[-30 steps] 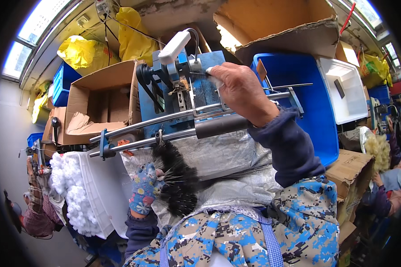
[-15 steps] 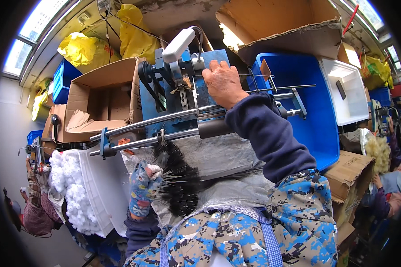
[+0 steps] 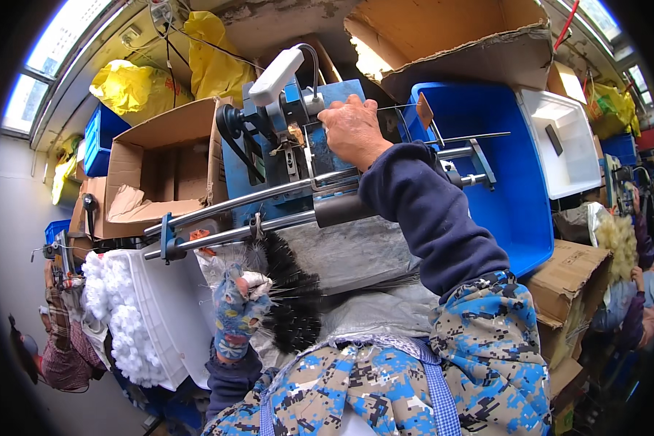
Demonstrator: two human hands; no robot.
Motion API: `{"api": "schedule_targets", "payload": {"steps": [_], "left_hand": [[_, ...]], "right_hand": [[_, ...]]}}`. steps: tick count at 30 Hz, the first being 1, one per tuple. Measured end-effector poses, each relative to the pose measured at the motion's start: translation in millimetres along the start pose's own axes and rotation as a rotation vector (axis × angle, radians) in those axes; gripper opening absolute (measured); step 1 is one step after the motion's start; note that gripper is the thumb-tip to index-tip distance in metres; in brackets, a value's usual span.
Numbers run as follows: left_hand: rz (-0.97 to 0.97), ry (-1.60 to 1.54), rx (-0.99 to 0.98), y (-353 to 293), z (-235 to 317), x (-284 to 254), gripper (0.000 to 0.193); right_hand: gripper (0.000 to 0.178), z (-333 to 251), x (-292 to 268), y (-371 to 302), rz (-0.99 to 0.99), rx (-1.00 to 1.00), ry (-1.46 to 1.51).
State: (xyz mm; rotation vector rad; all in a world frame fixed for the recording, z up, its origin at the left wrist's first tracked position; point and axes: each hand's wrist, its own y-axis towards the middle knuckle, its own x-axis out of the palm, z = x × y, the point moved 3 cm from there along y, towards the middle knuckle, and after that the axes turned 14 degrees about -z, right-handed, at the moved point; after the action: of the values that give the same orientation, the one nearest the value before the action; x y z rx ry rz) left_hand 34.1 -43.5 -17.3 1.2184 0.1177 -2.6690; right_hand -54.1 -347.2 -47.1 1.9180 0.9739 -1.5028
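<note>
One gloved left hand [image 3: 238, 311] is beside black bristles [image 3: 294, 309], right hand [image 3: 352, 131] over machine [image 3: 291, 161]

"Where do we look from?"
"Head-worn, above our lap [image 3: 370, 392], down and forward over the near edge of the machine [image 3: 292, 163], quite close."
"How wide?"
"Fisheye-wide: we catch even the windows [image 3: 25, 102], bent at the rim."

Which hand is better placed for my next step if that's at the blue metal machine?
Probably your right hand: it is right at the blue metal machine, while your left hand, in a blue flower-patterned glove, is nearer your lap, beside the bushy black bristles.
</note>
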Motion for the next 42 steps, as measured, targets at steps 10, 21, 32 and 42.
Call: {"api": "schedule_targets", "payload": {"steps": [10,21,32,42], "left_hand": [[0.015,-0.088,-0.047,-13,-7,-7,0.01],[-0.007,-0.039,0.035,5,10,1,0.015],[-0.027,0.08,0.046,3,21,-7,0.016],[0.038,0.043,-0.015,-7,3,-7,0.01]], "right_hand": [[0.047,9,-8,-43,0.025,0.01,-0.048],[0.051,3,-6,-48,-0.056,0.023,0.073],[0.064,-66,18,-23,0.044,-0.067,0.034],[0.042,8,-21,-50,-0.116,-0.063,-0.076]]}}
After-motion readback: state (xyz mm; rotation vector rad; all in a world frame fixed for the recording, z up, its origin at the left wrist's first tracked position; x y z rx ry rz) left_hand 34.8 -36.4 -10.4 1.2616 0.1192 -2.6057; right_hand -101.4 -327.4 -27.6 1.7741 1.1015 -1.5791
